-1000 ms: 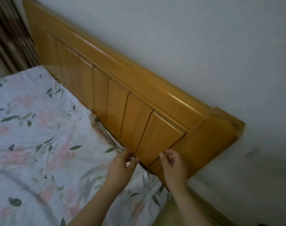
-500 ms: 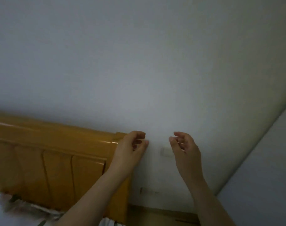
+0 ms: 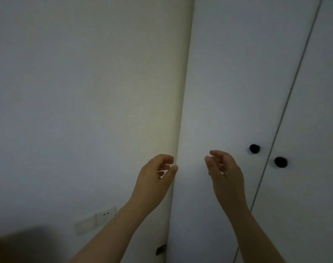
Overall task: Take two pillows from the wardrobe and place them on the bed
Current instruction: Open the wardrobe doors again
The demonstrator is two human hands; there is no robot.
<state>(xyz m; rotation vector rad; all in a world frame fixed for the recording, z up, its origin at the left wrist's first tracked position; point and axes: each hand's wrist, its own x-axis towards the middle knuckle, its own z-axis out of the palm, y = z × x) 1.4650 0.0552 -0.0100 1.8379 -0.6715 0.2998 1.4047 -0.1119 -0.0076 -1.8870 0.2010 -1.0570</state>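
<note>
White surfaces fill your view: a plain wall [image 3: 76, 101] on the left meets the wardrobe [image 3: 228, 82] on the right along a vertical edge running down the middle. Two wardrobe doors are shut, with a thin dark seam [image 3: 287, 103] between them. On either side of that seam sits a round black knob, the left knob [image 3: 254, 148] slightly higher than the right knob [image 3: 280, 161].

Your left hand [image 3: 154, 179] is raised in front of the edge where wall and wardrobe meet, its fingers [image 3: 166, 162] loosely curled and apart, holding nothing. Your right hand [image 3: 226, 173] is raised beside it in front of the left wardrobe door, its fingers [image 3: 216, 154] likewise curled, spread and empty. The two hands are near each other but not touching, palms turned inward. Your right hand is left of the knobs and clear of them.

Low on the wall, beside your left forearm, sits a pale switch and socket plate [image 3: 96, 219]. A dim, blurred dark shape [image 3: 19, 245] lies in the bottom left corner; you cannot tell what it is. The pillows are not visible, and the wardrobe interior is hidden behind the closed doors.
</note>
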